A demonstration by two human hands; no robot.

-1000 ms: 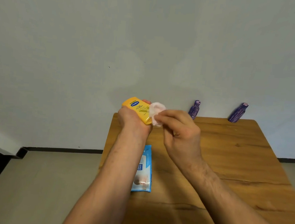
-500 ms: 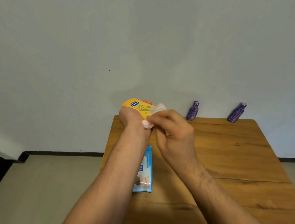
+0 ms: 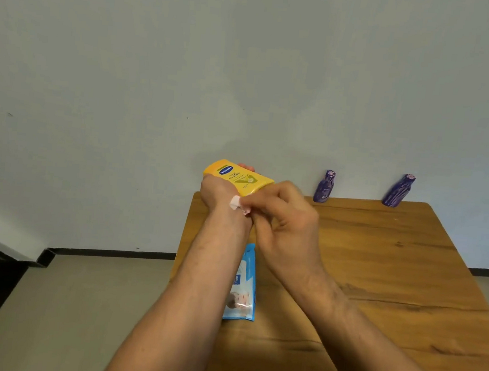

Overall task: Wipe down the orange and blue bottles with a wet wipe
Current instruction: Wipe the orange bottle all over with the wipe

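My left hand (image 3: 217, 190) grips an orange-yellow lotion bottle (image 3: 239, 179), held tilted above the far left corner of the wooden table (image 3: 379, 256). My right hand (image 3: 282, 215) pinches a small white wet wipe (image 3: 237, 204) against the lower side of the bottle, by my left wrist. Most of the wipe is hidden under my fingers. Two blue-purple bottles stand upright at the table's far edge by the wall, one (image 3: 324, 187) in the middle and one (image 3: 398, 190) farther right.
A blue wet-wipe pack (image 3: 243, 291) lies flat on the table near its left edge, partly under my left forearm. The table's left edge drops to a beige floor (image 3: 64, 302). A grey wall stands right behind the table.
My right hand has drawn the wipe from the bottle's upper right end down along its body to the lower side near my left wrist. The bottle has stayed in my left hand.
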